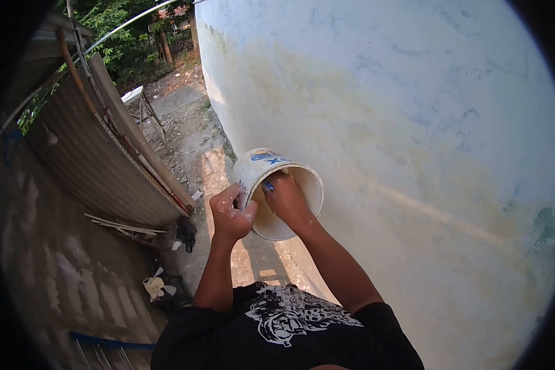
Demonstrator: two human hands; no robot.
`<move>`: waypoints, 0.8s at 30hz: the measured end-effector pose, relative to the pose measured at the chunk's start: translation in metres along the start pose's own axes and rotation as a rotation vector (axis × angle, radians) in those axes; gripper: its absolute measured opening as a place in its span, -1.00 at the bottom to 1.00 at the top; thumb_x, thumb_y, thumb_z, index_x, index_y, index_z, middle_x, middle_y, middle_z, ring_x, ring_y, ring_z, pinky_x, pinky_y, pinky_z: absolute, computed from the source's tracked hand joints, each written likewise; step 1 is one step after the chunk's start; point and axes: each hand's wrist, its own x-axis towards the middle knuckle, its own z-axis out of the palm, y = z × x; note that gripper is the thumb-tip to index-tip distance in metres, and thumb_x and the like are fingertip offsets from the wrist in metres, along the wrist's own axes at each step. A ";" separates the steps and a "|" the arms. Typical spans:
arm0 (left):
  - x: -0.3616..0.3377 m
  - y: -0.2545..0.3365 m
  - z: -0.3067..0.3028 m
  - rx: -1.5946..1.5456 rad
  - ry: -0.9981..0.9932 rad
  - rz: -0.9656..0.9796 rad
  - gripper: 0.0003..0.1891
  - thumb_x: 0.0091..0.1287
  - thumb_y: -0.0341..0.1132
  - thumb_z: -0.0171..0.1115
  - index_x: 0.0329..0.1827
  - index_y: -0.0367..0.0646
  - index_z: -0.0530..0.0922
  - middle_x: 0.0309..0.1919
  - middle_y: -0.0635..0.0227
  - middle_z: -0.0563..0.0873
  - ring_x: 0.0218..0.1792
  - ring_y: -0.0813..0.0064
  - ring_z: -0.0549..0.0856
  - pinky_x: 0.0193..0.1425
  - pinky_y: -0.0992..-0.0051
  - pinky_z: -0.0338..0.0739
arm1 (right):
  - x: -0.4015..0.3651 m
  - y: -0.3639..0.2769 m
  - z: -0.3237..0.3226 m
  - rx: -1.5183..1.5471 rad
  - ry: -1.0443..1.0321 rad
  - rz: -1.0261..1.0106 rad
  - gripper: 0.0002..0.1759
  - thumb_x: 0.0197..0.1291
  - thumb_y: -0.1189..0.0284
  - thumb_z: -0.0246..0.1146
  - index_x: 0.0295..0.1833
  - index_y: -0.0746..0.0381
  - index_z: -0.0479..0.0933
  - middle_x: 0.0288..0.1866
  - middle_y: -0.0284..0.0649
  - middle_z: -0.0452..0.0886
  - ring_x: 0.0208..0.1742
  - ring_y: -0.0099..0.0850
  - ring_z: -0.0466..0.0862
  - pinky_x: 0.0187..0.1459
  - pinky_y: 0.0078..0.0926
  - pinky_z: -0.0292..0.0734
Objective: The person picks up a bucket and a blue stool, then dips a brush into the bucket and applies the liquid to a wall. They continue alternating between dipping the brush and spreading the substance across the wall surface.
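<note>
A white plastic bucket point(246, 166) with blue lettering on its side is tilted, its mouth turned toward me. My left hand point(233, 213), flecked with white, is closed on the left part of the bucket's rim. Inside the mouth, my right hand point(283, 196) is closed around a small blue thing point(267, 185). Only a bit of that blue shows at the fingers, so I cannot make out its kind. The far part of the bucket's inside is hidden behind my right hand.
A pale, patchy plastered wall point(382, 123) rises close on my right. On the left lean corrugated sheets point(105, 166) with poles. Thin wooden strips point(123, 227) and a black bag point(185, 234) lie below. Rubble covers the ground beyond, near a small stand point(143, 105).
</note>
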 end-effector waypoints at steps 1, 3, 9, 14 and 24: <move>-0.001 -0.001 0.001 -0.003 0.006 -0.002 -0.78 -0.06 -0.47 0.31 -0.48 -0.27 0.39 -0.66 0.37 0.34 -0.62 0.58 0.30 -0.51 0.45 0.24 | -0.002 -0.001 0.002 -0.045 -0.013 0.015 -0.72 0.19 0.58 0.33 0.04 0.34 0.68 -0.04 0.16 0.74 0.01 0.21 0.70 0.05 -0.03 0.64; -0.002 -0.003 -0.002 0.026 0.014 -0.009 -0.78 -0.07 -0.49 0.34 -0.47 -0.28 0.42 -0.65 0.34 0.39 -0.63 0.56 0.35 -0.52 0.46 0.28 | -0.006 -0.002 0.003 -0.089 -0.029 0.027 -0.74 0.19 0.57 0.33 0.01 0.33 0.68 -0.05 0.16 0.74 0.00 0.22 0.69 0.03 0.00 0.64; 0.003 -0.015 0.003 -0.082 0.098 -0.141 -0.78 -0.03 -0.52 0.34 -0.49 -0.27 0.39 -0.64 0.43 0.37 -0.58 0.63 0.31 -0.49 0.50 0.25 | -0.007 -0.016 -0.032 0.096 -0.119 0.045 -0.69 0.20 0.58 0.38 0.09 0.28 0.70 -0.08 0.10 0.77 -0.12 -0.06 0.79 -0.05 -0.26 0.68; 0.037 -0.001 -0.002 -0.191 0.075 -0.231 -0.78 0.00 -0.55 0.30 -0.51 -0.25 0.35 -0.61 0.52 0.32 -0.52 0.67 0.28 -0.44 0.52 0.21 | -0.005 -0.031 -0.086 0.413 0.009 0.207 -0.76 0.30 0.65 0.35 0.07 0.38 0.69 -0.12 -0.12 0.82 -0.16 -0.44 0.83 -0.03 -0.56 0.68; 0.174 0.073 0.010 -0.232 -0.475 -0.061 -0.69 -0.06 -0.53 0.31 -0.62 -0.23 0.26 -0.68 0.47 0.27 -0.57 0.65 0.26 -0.49 0.46 0.22 | -0.006 -0.120 -0.252 0.594 0.307 0.121 -0.90 0.37 0.65 0.28 -0.05 0.42 0.56 -0.14 -0.20 0.63 -0.08 -0.42 0.79 -0.01 -0.50 0.83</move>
